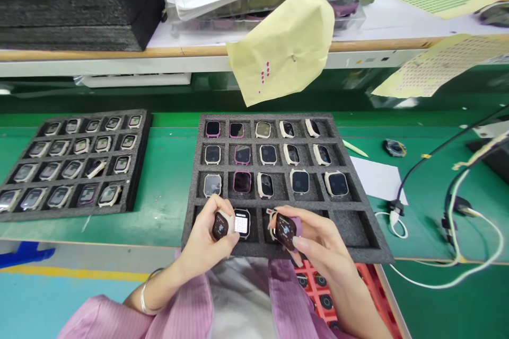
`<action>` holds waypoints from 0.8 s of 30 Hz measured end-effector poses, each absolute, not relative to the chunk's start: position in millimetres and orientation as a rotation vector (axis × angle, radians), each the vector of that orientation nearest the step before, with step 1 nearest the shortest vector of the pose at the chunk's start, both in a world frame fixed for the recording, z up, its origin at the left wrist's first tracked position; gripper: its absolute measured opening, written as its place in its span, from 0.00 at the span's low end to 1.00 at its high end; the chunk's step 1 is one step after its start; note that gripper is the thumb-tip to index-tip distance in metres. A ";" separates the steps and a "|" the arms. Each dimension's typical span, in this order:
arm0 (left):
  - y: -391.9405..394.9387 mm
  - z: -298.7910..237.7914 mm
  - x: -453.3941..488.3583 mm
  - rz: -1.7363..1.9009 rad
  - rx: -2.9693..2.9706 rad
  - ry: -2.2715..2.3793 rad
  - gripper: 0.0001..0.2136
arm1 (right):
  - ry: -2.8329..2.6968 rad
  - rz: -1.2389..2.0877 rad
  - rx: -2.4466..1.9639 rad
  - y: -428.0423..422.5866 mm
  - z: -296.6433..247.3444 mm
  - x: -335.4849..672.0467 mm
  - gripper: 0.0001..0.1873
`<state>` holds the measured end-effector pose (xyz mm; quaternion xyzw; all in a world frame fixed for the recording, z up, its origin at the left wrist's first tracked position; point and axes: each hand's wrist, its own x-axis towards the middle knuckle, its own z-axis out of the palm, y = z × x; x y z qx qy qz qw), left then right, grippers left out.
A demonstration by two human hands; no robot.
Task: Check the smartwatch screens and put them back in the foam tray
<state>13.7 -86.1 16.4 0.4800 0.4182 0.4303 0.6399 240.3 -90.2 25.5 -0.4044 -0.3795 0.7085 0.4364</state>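
My left hand [212, 233] is closed around a light-cased smartwatch [222, 224] with a lit dark screen. A purple smartwatch [286, 230] is held between the thumb and fingers of my right hand [318, 235], its screen also lit. Both hands are over the front row of a black foam tray [270, 250]. Between them in that row lies a watch with a bright white screen [242, 222]. Another watch is partly hidden behind my right hand's one. Farther back in the tray, several purple and cream watches sit in compartments, most with dark screens.
A second foam tray [137, 169] full of watches lies on the green bench [170, 180] at left. Cables [451, 212], white paper [377, 177] and a loose watch part [394, 148] are at right. A red tray [368, 275] shows below. Yellow paper [286, 47] hangs from the shelf.
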 end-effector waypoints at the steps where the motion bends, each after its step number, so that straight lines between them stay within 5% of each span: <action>1: -86.4 15.7 13.6 0.982 1.100 0.954 0.13 | -0.937 1.773 -1.007 -90.0 25.9 240.2 0.18; 24: -87.3 14.8 14.4 1.082 1.013 0.914 0.13 | -0.910 1.719 -0.870 -90.5 20.7 238.6 0.18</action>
